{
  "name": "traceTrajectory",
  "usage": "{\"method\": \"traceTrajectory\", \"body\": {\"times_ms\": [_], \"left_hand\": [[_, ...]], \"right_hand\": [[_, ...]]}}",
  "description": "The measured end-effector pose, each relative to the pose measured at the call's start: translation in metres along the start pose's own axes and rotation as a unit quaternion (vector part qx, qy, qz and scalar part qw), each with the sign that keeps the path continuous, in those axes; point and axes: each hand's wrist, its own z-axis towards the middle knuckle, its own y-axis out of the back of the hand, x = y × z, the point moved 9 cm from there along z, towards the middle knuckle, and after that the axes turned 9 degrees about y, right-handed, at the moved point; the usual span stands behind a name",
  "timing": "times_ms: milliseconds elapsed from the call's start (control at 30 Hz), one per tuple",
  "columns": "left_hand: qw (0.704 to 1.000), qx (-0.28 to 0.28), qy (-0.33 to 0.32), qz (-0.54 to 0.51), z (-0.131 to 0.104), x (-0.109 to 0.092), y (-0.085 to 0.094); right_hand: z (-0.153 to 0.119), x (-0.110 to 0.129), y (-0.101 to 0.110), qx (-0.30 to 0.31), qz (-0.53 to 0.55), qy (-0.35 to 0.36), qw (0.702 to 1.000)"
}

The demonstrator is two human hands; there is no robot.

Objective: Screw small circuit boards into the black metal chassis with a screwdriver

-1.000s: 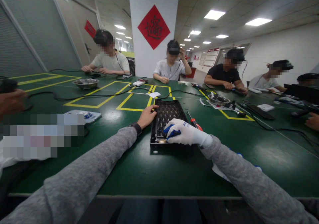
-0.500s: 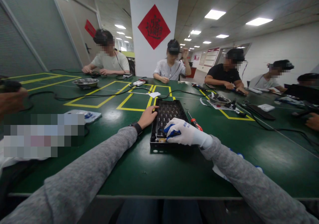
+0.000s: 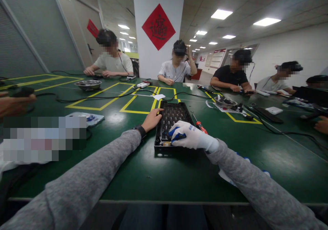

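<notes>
A black rectangular casing, its inside covered with rows of small posts or holes, lies on the green table in front of me. My left hand, bare with a dark watch at the wrist, holds the casing's left rim, index finger stretched over the edge. Over the near end is my right hand in a white glove with blue fingertips. Its fingers are curled closed down inside the casing; what they pinch is hidden. A small yellowish part shows beside those fingertips. Right of the casing rests a red-handled screwdriver.
Metal bowls stand at the far left and right. Black cables cross the table. A white plastic bag lies at left, and a glove beneath my right forearm. Several people sit around the table.
My hands and the casing have hardly moved. At the far left, another person's hand holding a dark object has shifted right. The person opposite has moved a raised hand closer to the head.
</notes>
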Motion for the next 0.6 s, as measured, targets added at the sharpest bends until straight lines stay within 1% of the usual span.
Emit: {"method": "traceTrajectory", "body": {"times_ms": [333, 600], "left_hand": [[1.000, 0.003, 0.000, -0.003, -0.0007, -0.0011, 0.0004], [1.000, 0.004, 0.003, -0.004, 0.0000, -0.0001, -0.0001]], "right_hand": [[0.0007, 0.0015, 0.0000, -0.002, 0.008, 0.006, 1.000], [0.0003, 0.0015, -0.0006, 0.001, -0.005, 0.005, 1.000]]}}
